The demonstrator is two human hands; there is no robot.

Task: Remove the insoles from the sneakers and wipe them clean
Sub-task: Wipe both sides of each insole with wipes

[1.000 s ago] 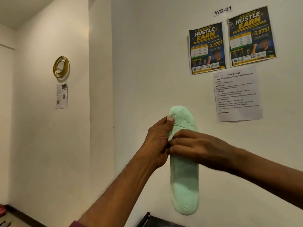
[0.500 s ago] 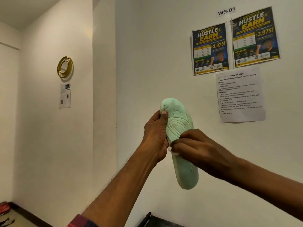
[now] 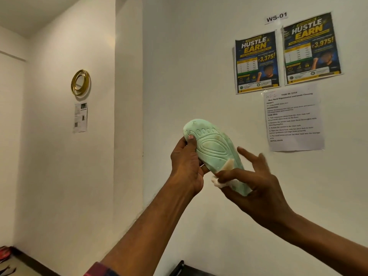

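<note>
A pale green insole (image 3: 211, 148) is held up in front of the white wall, its ridged underside facing me and its toe end pointing up-left. My left hand (image 3: 187, 168) grips its left edge with the thumb pressed on the toe area. My right hand (image 3: 256, 184) covers the heel end and pinches a small white wipe (image 3: 221, 181) against the insole, with two fingers spread behind it. The heel end is hidden by that hand. No sneakers are clearly visible.
Two dark posters (image 3: 256, 62) and a printed task sheet (image 3: 294, 118) hang on the wall behind. A gold ring ornament (image 3: 80, 82) hangs on the left wall. A dark object's edge (image 3: 179, 268) shows at the bottom, a red item (image 3: 5, 253) on the floor at far left.
The insole has tilted from upright to slanting, toe up-left. My right hand slid from the middle down to the heel end with the wipe, its fingers spreading out.
</note>
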